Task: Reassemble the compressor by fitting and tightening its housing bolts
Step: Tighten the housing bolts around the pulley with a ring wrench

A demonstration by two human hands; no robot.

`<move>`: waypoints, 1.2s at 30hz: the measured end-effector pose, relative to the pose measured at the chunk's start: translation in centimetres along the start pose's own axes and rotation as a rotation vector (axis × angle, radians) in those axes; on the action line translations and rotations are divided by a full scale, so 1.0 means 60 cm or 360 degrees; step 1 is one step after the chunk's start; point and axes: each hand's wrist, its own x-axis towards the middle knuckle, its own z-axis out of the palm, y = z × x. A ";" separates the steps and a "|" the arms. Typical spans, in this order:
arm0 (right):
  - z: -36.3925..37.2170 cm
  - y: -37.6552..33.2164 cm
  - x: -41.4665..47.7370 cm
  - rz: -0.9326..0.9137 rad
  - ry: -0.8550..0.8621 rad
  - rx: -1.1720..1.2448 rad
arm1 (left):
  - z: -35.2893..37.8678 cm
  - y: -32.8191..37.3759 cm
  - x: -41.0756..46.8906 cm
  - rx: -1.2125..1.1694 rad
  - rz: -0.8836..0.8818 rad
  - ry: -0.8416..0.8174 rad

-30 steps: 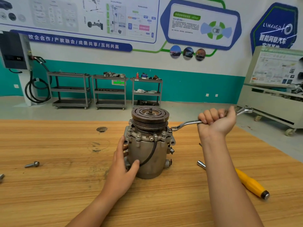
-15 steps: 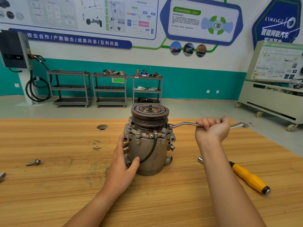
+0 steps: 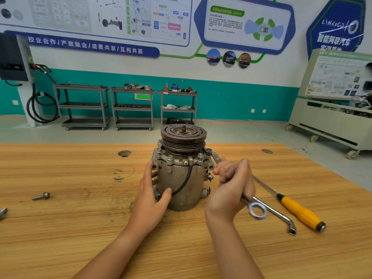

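The compressor (image 3: pixel 182 174) stands upright on the wooden table (image 3: pixel 60 228), pulley on top, between the two hands. The left hand (image 3: pixel 150 200) rests against its left side, fingers fairly straight up the casing and thumb pressing the front beside the black cable (image 3: pixel 186 182). The right hand (image 3: pixel 231 188), just beside its right side, is clenched round a wrench (image 3: pixel 215 157) whose upper ring sits on a bolt at the flange's right edge. A loose bolt (image 3: pixel 41 196) lies well apart to the left, and a screwdriver (image 3: pixel 300 211) to the right
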 end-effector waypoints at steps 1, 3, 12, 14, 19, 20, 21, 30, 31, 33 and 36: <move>0.006 0.005 -0.010 -0.0032 0.0001 -0.0085 | 0.000 0.001 0.000 0.0002 0.0005 0.0004; 0.018 0.011 -0.030 -0.0267 -0.0151 -0.0315 | -0.001 0.002 -0.001 -0.0001 0.0012 -0.0004; 0.033 -0.011 0.044 -0.0029 -0.0175 -0.0212 | -0.003 0.004 -0.001 -0.0033 -0.0017 -0.0043; 0.041 -0.021 0.092 0.0225 0.0018 0.0014 | -0.003 0.004 -0.001 -0.0053 -0.0029 -0.0056; 0.027 -0.011 0.167 0.0873 0.0355 0.0450 | -0.003 0.005 0.000 -0.0046 -0.0038 -0.0052; 0.021 -0.009 0.174 0.0927 0.0389 0.0531 | -0.002 0.004 0.000 -0.0048 -0.0040 -0.0051; 0.017 -0.009 0.180 0.0934 0.0415 0.0585 | -0.001 0.003 0.001 -0.0056 -0.0041 -0.0049; 0.007 -0.013 0.222 0.0941 0.0481 0.0562 | 0.000 -0.002 0.001 -0.0064 -0.0042 -0.0036; 0.008 -0.010 0.222 0.0969 0.0481 0.0540 | 0.000 -0.002 0.002 -0.0056 -0.0039 -0.0034; 0.011 -0.004 0.222 0.1003 0.0484 0.0495 | 0.000 -0.002 0.001 -0.0051 -0.0035 -0.0035; 0.018 0.000 0.224 0.0971 0.0505 0.0406 | 0.000 -0.001 0.001 -0.0051 -0.0034 -0.0034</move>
